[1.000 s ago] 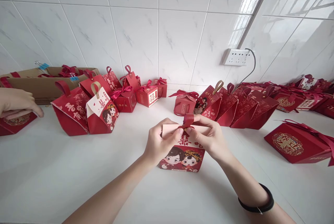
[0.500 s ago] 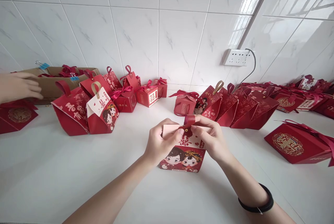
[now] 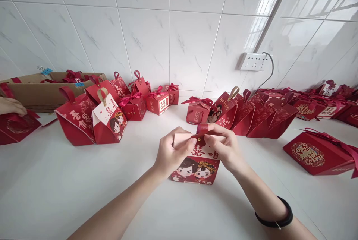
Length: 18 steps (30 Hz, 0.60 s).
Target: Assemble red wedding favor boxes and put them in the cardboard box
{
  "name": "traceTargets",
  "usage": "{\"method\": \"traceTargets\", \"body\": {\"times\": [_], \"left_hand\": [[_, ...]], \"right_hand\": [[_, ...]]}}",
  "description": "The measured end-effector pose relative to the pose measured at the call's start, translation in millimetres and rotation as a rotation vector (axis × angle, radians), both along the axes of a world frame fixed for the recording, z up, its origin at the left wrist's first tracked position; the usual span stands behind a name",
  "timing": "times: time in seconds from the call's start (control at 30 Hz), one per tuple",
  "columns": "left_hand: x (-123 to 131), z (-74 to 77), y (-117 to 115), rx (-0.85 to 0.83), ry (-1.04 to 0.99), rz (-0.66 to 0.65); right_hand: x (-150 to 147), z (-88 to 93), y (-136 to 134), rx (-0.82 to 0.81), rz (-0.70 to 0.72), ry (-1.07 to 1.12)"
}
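Note:
A red and white gift box (image 3: pixel 195 171), printed with two cartoon figures, stands upright on the white table in front of me. My left hand (image 3: pixel 175 150) pinches the left part of its top flap, thumb beside the gold stud. On the other side my right hand (image 3: pixel 223 148) is closed on the top edge, its thumb near the stud and its fingers behind the strap. The dark red strap handle (image 3: pixel 203 129) loops up between both hands. Most fingertips are hidden behind the box.
At the far left another person's hand (image 3: pixel 12 106) touches a red box (image 3: pixel 18 126). Behind is a cardboard carton (image 3: pixel 41 96) of ribbons. Several finished boxes (image 3: pixel 75 120) stand left, more (image 3: pixel 257 115) right. A ribboned box (image 3: pixel 319 154) lies near right. A power strip (image 3: pixel 253 62) hangs on the wall.
My hands and the gift box have hardly moved. The other person's hand has drawn back left and down from the carton to the red box, and a ribbon end now trails from that box.

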<state>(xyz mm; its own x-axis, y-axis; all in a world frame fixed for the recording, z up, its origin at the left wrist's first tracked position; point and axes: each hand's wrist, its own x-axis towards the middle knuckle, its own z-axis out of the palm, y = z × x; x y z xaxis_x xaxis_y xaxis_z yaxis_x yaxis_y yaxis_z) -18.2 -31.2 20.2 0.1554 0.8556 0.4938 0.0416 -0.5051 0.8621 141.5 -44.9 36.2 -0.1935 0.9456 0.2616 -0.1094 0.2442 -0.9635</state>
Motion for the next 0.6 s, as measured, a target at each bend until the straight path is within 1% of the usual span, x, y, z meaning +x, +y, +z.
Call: {"method": "traceTargets", "body": {"times": [0.6], "left_hand": [[-0.5,-1.0,0.5,-0.046,-0.002,-0.007]], "right_hand": [[-0.2,-1.3,1.8,-0.005,0.026,0.051]]}}
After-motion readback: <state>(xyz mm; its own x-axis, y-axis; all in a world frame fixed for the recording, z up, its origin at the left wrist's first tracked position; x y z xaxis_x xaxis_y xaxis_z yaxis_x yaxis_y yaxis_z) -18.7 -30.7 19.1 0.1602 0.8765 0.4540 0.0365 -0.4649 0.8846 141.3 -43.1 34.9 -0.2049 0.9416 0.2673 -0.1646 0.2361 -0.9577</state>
